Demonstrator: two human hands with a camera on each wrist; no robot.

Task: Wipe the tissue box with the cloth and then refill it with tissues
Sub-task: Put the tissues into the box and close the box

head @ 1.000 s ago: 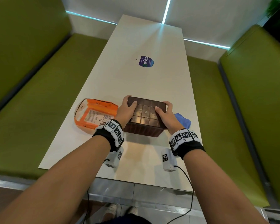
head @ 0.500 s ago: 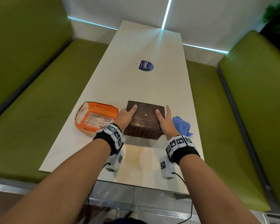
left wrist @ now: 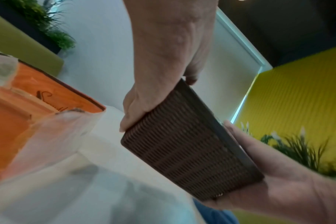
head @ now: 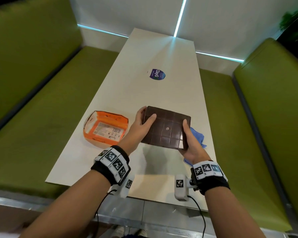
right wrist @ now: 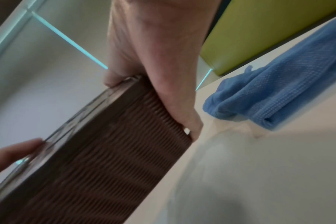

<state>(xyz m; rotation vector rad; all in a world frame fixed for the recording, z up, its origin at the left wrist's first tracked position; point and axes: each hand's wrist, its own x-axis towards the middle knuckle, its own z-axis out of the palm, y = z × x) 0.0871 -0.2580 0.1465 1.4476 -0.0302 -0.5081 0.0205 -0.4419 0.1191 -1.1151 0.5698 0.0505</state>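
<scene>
The brown tissue box (head: 166, 128) with ribbed sides (left wrist: 184, 147) (right wrist: 109, 163) is lifted off the white table (head: 151, 54) and tilted, held between both hands. My left hand (head: 142, 125) (left wrist: 163, 60) grips its left side, thumb on the gridded face. My right hand (head: 190, 143) (right wrist: 159, 63) grips its right side from below, thumb on the face. An orange tissue pack (head: 105, 128) (left wrist: 29, 97) in clear wrap lies to the left. The blue cloth (head: 197, 136) (right wrist: 282, 84) lies crumpled on the table, partly hidden behind my right hand.
A round purple sticker (head: 157, 74) sits farther up the table. Green padded benches (head: 34, 103) run along both long sides. The table's near edge (head: 144, 198) is just below my wrists. Plants (left wrist: 48, 25) stand behind the bench backs.
The box has come up off the table and tilted so its gridded face turns toward me. My right hand slid lower under its right corner.
</scene>
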